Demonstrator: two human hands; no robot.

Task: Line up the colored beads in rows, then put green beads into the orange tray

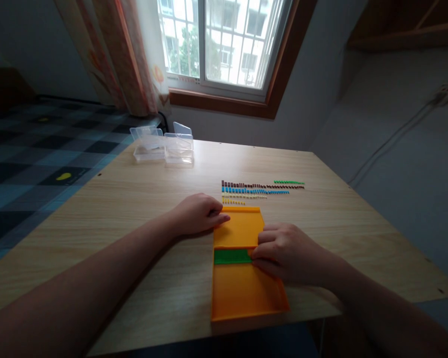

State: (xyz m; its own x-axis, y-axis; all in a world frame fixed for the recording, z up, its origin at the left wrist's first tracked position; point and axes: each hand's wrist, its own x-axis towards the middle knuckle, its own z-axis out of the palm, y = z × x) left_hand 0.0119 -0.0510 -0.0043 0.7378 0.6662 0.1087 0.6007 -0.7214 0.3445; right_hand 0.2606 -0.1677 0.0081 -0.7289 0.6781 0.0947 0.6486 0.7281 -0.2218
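A shallow orange plastic tray (246,291) lies near the front edge of the table, split by a ridge into a far part and a near part. Across the near part, against the ridge, sits a green strip (231,256). My left hand (197,215) is closed at the far left edge of the tray, its thumb over the rim and the other fingers curled. At the right side, my right hand (285,251) has its fingers bent together over the right end of the green strip. Whatever these fingertips pinch is hidden.
Beyond the tray, small pieces lie in rows: brown (242,185), blue (242,190), pale (242,196), yellow (233,202) and green (289,182). Clear plastic boxes (179,151) with raised lids stand at the far left of the wooden table (134,199). A bed (59,149) adjoins the left.
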